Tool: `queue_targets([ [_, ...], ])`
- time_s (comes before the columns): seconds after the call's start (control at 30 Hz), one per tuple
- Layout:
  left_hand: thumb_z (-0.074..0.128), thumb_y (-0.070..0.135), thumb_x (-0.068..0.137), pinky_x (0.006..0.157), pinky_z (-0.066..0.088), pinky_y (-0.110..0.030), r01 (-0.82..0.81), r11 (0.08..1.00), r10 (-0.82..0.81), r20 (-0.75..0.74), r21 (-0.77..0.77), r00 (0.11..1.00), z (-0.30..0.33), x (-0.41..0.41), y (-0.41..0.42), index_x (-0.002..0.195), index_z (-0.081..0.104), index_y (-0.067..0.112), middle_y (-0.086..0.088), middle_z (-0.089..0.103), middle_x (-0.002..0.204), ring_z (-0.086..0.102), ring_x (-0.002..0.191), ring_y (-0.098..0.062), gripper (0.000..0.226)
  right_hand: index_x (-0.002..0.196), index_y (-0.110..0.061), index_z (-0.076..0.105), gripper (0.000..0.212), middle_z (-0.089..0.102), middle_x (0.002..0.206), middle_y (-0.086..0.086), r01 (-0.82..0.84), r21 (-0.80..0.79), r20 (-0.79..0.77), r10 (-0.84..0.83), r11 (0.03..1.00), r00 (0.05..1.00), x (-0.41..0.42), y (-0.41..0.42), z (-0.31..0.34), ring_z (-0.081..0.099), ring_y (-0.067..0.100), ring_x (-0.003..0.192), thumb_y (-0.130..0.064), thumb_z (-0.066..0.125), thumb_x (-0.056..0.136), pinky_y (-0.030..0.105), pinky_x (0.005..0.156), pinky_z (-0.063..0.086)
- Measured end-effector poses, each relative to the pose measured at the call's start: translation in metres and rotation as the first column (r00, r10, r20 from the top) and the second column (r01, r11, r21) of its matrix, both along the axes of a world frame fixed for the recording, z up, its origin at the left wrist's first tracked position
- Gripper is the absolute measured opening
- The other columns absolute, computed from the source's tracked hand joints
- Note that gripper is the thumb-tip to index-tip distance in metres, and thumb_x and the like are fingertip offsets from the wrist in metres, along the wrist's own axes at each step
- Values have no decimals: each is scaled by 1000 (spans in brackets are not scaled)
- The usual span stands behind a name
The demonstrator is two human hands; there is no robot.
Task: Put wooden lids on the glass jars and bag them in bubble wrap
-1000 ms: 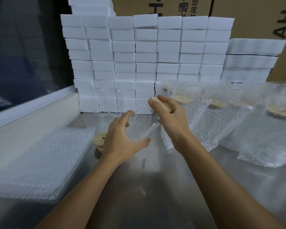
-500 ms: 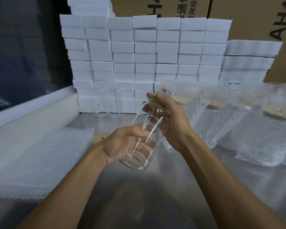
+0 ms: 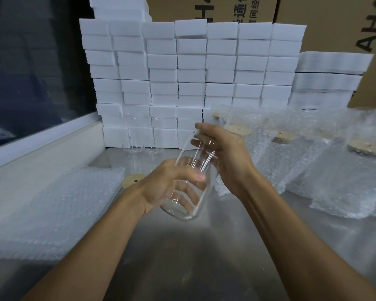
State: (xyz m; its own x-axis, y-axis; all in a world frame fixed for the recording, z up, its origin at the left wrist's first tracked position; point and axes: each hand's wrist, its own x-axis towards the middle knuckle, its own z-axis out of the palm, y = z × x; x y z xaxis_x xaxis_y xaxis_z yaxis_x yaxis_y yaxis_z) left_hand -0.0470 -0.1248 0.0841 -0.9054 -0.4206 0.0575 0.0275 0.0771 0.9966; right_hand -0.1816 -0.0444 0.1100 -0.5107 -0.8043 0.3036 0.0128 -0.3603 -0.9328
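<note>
A clear glass jar (image 3: 189, 183) is held tilted above the metal table (image 3: 182, 257), its base toward the near side and its mouth leaning up and to the far right. The left hand (image 3: 172, 187) grasps the lower part of the jar, thumb across the near side and fingers showing through the glass. The right hand (image 3: 224, 153) is curled over the jar's mouth, gripping the top (the lid itself is hidden under the palm, so I cannot tell how it sits). On the table to the left lies a flat stack of bubble wrap bags (image 3: 52, 213), and just beyond its far right corner rests a round wooden lid (image 3: 133, 180) with a small hole. Two more empty jars (image 3: 143, 135) stand at the far side, touching or just in front of a wall of white foam blocks (image 3: 191, 83). To the right, several bagged jars (image 3: 334, 170) lie side by side in bubble wrap, their wooden lids showing through. Brown cardboard boxes (image 3: 326, 20) rise behind the foam.
</note>
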Motion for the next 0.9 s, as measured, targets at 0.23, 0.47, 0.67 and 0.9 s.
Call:
queue_targets([
  [0.23, 84, 45, 45, 63, 57, -40, -242, 932, 256, 16, -270, 967, 1, -9, 8, 98, 64, 26, -1, 70, 84, 68, 68, -24, 59, 93, -19, 81, 14, 77, 92, 3, 63, 26, 54, -64, 998, 996, -4, 1, -1, 74, 23, 100, -28, 73, 88, 41, 90, 55],
  [0.47, 84, 58, 39, 65, 53, -27, -422, 710, 484, -44, -564, 874, -8, -14, 7, 101, 54, 40, 11, 66, 85, 66, 73, -8, 71, 78, -31, 81, 7, 76, 87, -14, 174, -2, -63, -174, 985, 983, 1, -2, -8, 71, 6, 83, -37, 78, 80, 24, 75, 50],
  [0.67, 92, 34, 50, 83, 59, -43, -167, 955, 148, -94, -245, 985, -6, -7, 2, 104, 68, 38, 16, 69, 106, 70, 101, -15, 59, 118, -28, 70, 50, 79, 97, -2, 30, -67, -88, -36, 997, 995, 1, 1, -4, 75, 14, 95, -36, 83, 71, 34, 88, 58],
  [0.9, 95, 42, 47, 91, 55, -33, -231, 851, 317, 111, -471, 942, -9, -4, -9, 128, 54, 28, 9, 66, 112, 64, 100, -5, 92, 123, -27, 60, 60, 74, 83, -9, 119, -29, -372, -121, 992, 920, 7, -5, -15, 72, 3, 80, -22, 92, 72, 12, 67, 53],
])
